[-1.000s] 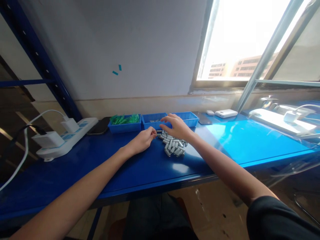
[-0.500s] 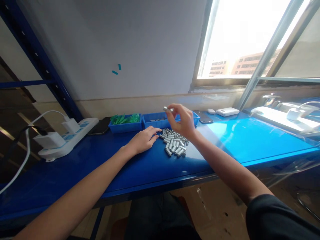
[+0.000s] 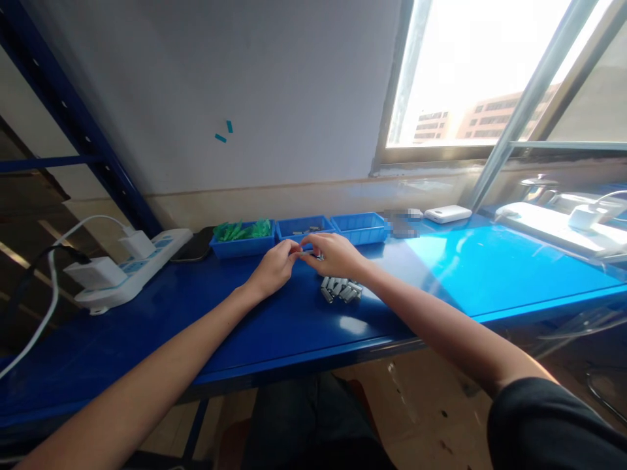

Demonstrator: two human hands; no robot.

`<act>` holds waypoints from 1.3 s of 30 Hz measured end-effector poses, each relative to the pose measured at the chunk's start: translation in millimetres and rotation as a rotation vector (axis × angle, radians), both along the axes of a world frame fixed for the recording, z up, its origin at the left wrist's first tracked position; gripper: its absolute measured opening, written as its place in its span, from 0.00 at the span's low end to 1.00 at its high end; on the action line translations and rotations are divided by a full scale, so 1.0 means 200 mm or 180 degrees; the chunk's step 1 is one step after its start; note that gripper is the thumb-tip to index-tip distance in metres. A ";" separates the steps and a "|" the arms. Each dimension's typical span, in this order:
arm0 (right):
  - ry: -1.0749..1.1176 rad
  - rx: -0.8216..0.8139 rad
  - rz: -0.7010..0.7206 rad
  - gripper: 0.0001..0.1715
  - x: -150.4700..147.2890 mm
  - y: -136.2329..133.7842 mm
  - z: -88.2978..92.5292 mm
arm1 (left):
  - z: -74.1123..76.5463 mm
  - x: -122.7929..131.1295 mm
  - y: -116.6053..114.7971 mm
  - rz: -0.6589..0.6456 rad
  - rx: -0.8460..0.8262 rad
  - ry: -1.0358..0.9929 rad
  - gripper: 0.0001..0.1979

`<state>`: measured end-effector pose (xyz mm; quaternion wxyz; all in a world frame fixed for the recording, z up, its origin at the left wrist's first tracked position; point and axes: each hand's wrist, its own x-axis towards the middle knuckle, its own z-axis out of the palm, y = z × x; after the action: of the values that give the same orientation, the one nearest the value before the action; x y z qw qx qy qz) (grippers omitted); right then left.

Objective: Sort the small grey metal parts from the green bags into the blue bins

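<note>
My left hand [image 3: 275,266] and my right hand [image 3: 337,253] meet fingertip to fingertip just above the table, in front of the middle blue bin. Pinched between them is a small silver metal standoff [image 3: 304,252], mostly covered by the fingers. Below my right hand lies a pile of similar short standoffs [image 3: 340,288]; its far part is hidden behind that hand. Behind the hands, the middle blue bin [image 3: 287,228] has a few thin metal pieces [image 3: 311,230] in it.
To the left, a blue bin [image 3: 240,249] holds green plastic pieces [image 3: 245,230]. Another blue bin [image 3: 362,228] stands right of the middle one. A power strip [image 3: 142,267] with plugged-in chargers lies at the left, near a dark phone [image 3: 196,246]. A white power bank [image 3: 448,214] lies at the right.
My right hand has come down and left, bringing the standoff to my left hand. My left hand has lifted from beside the pile and its fingers have closed into a pinch.
</note>
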<state>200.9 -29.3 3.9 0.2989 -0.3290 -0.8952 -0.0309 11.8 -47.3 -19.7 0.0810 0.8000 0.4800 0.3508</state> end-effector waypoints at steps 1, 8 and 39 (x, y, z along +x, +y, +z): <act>-0.0025 0.0029 -0.0015 0.16 -0.01 0.00 0.00 | 0.01 0.00 0.00 0.0062 0.0046 -0.0137 0.10; -0.0177 0.0376 -0.0259 0.11 -0.02 -0.01 0.01 | 0.05 0.03 -0.02 0.0236 -0.0015 -0.0546 0.13; -0.0221 0.0285 0.0318 0.12 0.05 0.11 -0.02 | -0.02 0.03 0.10 -0.0310 -0.0692 -0.1615 0.15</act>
<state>211.2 -7.6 0.5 0.2832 -0.2690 -0.9181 -0.0674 18.5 -27.3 -24.6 0.3007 0.6953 0.4402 0.4819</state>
